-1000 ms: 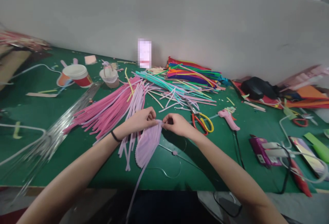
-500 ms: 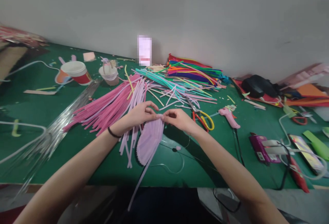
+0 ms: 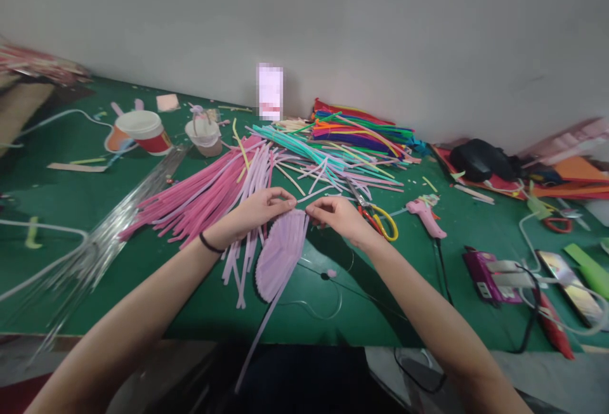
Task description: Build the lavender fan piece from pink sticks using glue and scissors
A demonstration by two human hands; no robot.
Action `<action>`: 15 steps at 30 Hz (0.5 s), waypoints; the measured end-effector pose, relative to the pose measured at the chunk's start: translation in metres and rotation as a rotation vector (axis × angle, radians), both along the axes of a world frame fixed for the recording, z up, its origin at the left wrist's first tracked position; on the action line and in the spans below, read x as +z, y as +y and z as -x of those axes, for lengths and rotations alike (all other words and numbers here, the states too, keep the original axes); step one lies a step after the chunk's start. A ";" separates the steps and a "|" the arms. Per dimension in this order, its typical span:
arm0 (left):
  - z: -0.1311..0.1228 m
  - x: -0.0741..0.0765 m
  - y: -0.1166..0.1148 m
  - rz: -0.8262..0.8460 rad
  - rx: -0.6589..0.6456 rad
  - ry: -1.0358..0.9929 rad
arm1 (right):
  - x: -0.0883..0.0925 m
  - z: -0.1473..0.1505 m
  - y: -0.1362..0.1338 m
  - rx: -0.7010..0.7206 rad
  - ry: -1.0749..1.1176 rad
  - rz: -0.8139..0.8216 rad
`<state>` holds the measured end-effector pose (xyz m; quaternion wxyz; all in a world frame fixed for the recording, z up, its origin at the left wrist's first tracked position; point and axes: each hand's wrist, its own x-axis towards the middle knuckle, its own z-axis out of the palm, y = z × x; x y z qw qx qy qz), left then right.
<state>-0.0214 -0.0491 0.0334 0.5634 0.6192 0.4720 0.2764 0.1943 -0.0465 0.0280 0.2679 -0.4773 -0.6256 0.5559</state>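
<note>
A lilac, petal-shaped piece (image 3: pixel 280 252) made of pipe cleaners side by side hangs over the table, its lower left edge scalloped. My left hand (image 3: pixel 266 206) pinches its top edge between thumb and finger. Just to the right, my right hand (image 3: pixel 337 216) is closed at the upper right corner, its fingertips on the end of a lilac pipe cleaner (image 3: pixel 259 336) that runs down the piece's right side and past the table edge. Beyond and left of my hands lie loose pink pipe cleaners (image 3: pixel 195 201) and lilac pipe cleaners (image 3: pixel 257 173).
Scissors (image 3: pixel 380 219) and a pink glue gun (image 3: pixel 427 217) lie to the right, near a purple power box (image 3: pixel 490 278) with cables. Multicoloured pipe cleaners (image 3: pixel 361 135) are heaped at the back. A paper cup (image 3: pixel 152 138) and clear strips (image 3: pixel 118 217) are on the left.
My right hand has shifted slightly right, opening a small gap between the two hands' fingertips. My left hand keeps its pinch, and the view has moved slightly.
</note>
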 end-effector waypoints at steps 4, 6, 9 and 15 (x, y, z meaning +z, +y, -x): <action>-0.001 0.000 -0.004 0.080 -0.053 0.003 | 0.000 -0.002 -0.003 0.032 -0.023 -0.048; -0.003 -0.002 -0.005 0.097 -0.010 -0.016 | 0.002 -0.003 -0.008 0.052 -0.122 -0.186; -0.006 -0.005 -0.005 0.122 0.049 -0.057 | 0.006 -0.003 -0.015 0.074 -0.292 -0.474; -0.008 -0.010 -0.005 0.152 0.086 -0.087 | 0.004 -0.003 -0.016 0.129 -0.445 -0.715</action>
